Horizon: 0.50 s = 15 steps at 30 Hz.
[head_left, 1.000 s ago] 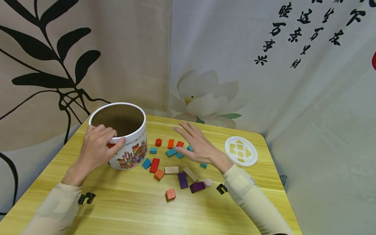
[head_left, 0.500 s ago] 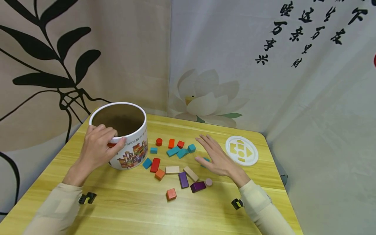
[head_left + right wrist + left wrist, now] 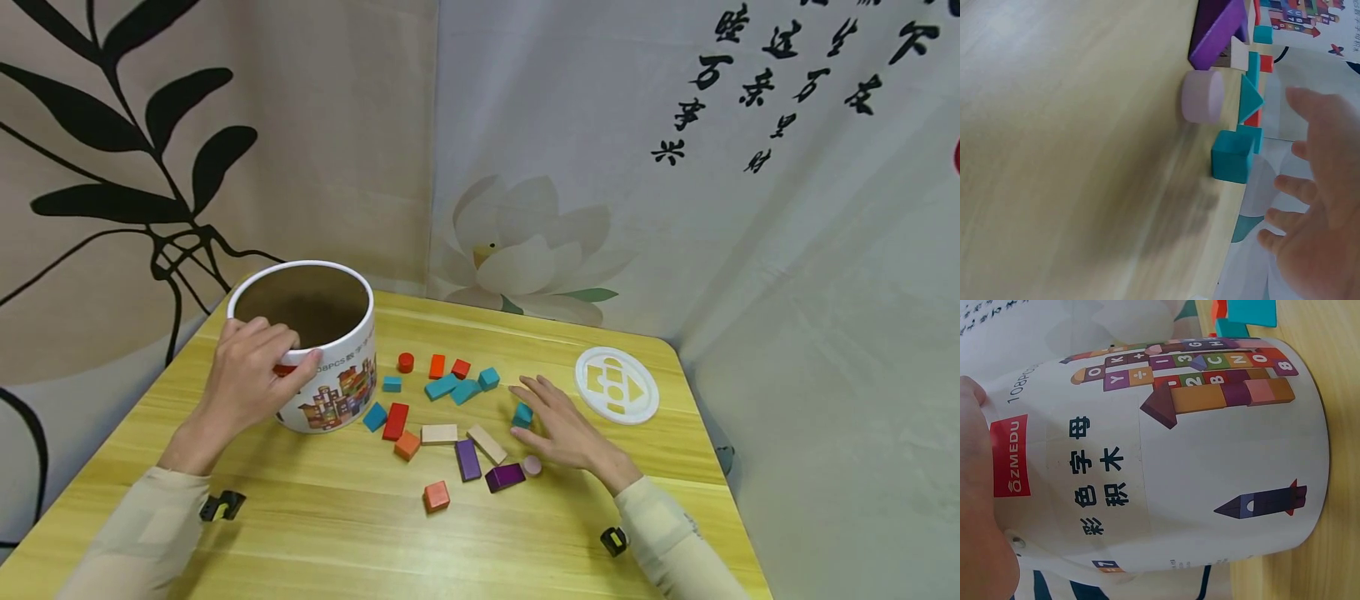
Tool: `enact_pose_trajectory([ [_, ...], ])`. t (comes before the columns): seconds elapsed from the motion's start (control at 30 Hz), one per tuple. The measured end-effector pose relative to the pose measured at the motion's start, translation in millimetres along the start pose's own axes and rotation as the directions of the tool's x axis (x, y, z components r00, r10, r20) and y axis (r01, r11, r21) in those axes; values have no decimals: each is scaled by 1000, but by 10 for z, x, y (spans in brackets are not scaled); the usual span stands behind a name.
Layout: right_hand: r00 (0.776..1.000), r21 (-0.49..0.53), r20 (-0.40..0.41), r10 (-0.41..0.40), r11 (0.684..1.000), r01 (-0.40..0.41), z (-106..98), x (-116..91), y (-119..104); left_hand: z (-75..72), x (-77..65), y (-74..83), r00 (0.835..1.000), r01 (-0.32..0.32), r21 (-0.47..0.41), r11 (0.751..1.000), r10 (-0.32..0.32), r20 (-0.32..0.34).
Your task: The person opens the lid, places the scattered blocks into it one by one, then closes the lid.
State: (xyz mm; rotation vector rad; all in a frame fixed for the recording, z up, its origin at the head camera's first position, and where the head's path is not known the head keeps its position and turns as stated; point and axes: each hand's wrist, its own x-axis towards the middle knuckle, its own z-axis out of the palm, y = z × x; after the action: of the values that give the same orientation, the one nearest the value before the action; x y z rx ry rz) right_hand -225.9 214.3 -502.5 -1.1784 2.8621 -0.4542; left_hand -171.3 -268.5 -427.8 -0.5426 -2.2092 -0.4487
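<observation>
My left hand (image 3: 251, 371) grips the near rim of a big white bucket (image 3: 337, 392), thumb outside and fingers over the edge. In the left wrist view, printed letters and block pictures cover the bucket's side. On the right, my right hand (image 3: 570, 425) is spread low over the table, with a teal cube (image 3: 522, 415) between its thumb and fingertips in the head view. The right wrist view shows that hand held apart from the teal cube (image 3: 1232, 156), fingers loosely extended. A pale pink cylinder (image 3: 532, 466) stands just in front of the hand.
Several teal and red blocks lie at mid-table, among them a teal triangle (image 3: 466, 392) and a red block (image 3: 395, 422). Nearer are purple blocks (image 3: 468, 461) and an orange cube (image 3: 436, 497). A white lid (image 3: 617, 385) with cut-out shapes lies at right.
My right hand has moved right and toward me, away from the teal blocks at the back, and lowered around the teal cube. The left hand and bucket have stayed put.
</observation>
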Motion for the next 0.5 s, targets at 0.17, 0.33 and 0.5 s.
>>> enact_pose_trajectory([
  [0.17,1000,-8,11,-24,1000,24,59,-1,24,1,-1,1,1000,-1,-3,1000,1,-2],
  [0.33,998,-55,22,-56,997,57,93,7,44,1,6,5,1000,-1,1,1000,1,-2],
  [0.5,996,-91,12,-89,992,89,112,16,56,3,12,9,1000,-5,0,1000,5,-6],
])
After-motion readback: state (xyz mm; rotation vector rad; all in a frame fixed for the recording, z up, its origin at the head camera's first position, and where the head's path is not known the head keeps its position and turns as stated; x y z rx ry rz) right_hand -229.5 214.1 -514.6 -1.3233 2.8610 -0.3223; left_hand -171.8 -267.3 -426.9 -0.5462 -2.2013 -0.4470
